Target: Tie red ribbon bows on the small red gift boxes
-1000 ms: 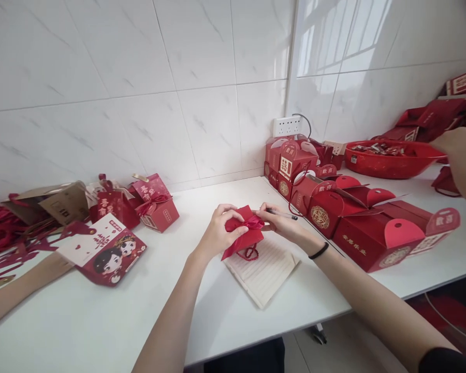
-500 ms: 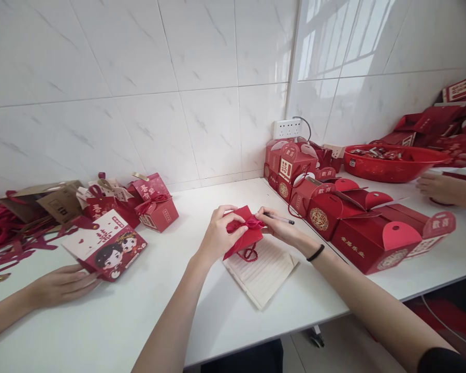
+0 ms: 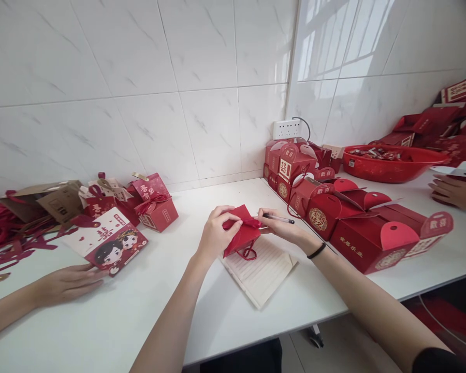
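A small red gift box (image 3: 244,238) is held above an open notebook (image 3: 264,269) with lined pages. My left hand (image 3: 217,230) is closed on the box's upper left, thumb and fingers pinching near the ribbon. A red ribbon (image 3: 251,221) crosses the top of the box. The ribbon's right side is pinched by the fingertips of my right hand (image 3: 279,227), which also has a black pen (image 3: 277,218) lodged in it. From the box's lower edge a red twisted cord handle (image 3: 249,254) hangs over the notebook. My fingers partly hide the ribbon.
Left, a co-worker's hand (image 3: 68,282) touches a cartoon-couple gift box (image 3: 118,248); a ribboned box (image 3: 159,210) stands behind. Several red boxes (image 3: 373,238) line the right, with a red basin (image 3: 388,168) beyond. Another person's hand (image 3: 456,191) is at far right.
My left fingers have shifted slightly on the box, and the ribbon lies flatter. The hand at far right has turned palm down, with a white-edged item now beside it.
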The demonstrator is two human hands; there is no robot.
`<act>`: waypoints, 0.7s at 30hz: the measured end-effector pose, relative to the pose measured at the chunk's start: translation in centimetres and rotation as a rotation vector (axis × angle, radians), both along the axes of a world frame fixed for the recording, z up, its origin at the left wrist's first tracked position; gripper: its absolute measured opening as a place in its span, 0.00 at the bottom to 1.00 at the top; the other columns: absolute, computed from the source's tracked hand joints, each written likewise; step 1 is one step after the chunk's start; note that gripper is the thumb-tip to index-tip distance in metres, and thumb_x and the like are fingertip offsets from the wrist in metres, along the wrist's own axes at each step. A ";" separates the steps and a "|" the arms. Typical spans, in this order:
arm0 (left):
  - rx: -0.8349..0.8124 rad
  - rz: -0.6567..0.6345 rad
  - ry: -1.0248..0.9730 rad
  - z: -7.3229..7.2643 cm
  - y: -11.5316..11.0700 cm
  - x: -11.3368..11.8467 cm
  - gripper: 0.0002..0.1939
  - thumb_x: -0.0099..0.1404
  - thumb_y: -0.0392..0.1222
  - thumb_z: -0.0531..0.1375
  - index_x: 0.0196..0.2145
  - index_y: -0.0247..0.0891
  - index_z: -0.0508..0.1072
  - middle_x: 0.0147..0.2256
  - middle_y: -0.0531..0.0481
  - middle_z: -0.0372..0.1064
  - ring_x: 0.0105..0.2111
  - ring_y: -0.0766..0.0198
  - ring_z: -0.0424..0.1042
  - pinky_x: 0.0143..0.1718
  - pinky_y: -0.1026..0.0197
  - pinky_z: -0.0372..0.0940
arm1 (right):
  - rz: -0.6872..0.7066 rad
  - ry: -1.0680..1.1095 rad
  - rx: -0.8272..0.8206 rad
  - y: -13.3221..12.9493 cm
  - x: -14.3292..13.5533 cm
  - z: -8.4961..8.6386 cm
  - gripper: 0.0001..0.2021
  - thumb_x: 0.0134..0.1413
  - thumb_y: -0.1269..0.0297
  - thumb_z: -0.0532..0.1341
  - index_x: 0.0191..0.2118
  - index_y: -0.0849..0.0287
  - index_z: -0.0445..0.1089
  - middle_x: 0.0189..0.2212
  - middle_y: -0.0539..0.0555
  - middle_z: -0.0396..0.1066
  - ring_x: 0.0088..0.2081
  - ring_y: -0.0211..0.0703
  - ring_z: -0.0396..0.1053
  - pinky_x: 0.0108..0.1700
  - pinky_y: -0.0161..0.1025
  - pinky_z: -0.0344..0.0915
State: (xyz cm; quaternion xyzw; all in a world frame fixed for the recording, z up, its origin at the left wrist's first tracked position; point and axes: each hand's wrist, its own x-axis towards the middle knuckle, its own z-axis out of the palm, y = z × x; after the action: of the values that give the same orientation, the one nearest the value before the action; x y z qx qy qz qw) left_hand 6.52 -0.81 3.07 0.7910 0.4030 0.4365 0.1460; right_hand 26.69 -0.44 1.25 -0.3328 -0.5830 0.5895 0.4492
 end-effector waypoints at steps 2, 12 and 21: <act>-0.001 0.010 -0.013 0.0 0.0 0.0 0.05 0.61 0.39 0.58 0.30 0.41 0.74 0.45 0.49 0.66 0.47 0.60 0.66 0.51 0.54 0.61 | 0.037 -0.051 0.009 0.1 0.4 0.0 0.17 0.48 0.52 0.65 0.25 0.60 0.62 0.28 0.47 0.64 0.36 0.39 0.66 0.45 0.45 0.67; 0.011 -0.011 0.009 -0.1 0.0 -0.1 0.06 0.62 0.39 0.56 0.31 0.41 0.74 0.45 0.49 0.65 0.48 0.59 0.66 0.52 0.53 0.61 | 0.092 -0.110 0.065 -0.1 0.9 0.4 0.16 0.48 0.54 0.65 0.25 0.60 0.61 0.29 0.48 0.62 0.35 0.37 0.65 0.45 0.45 0.69; 0.007 -0.006 0.019 0.0 0.1 -0.1 0.04 0.58 0.38 0.59 0.29 0.41 0.74 0.45 0.48 0.65 0.47 0.58 0.66 0.51 0.53 0.63 | 0.150 -0.109 0.096 -0.4 1.1 0.6 0.18 0.47 0.53 0.65 0.25 0.60 0.60 0.28 0.49 0.65 0.35 0.40 0.67 0.46 0.46 0.67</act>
State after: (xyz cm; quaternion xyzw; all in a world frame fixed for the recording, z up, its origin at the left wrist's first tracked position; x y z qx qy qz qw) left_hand 6.40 -0.75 3.04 0.7968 0.4004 0.4302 0.1406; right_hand 27.76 -0.81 1.84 -0.2979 -0.6576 0.5738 0.3868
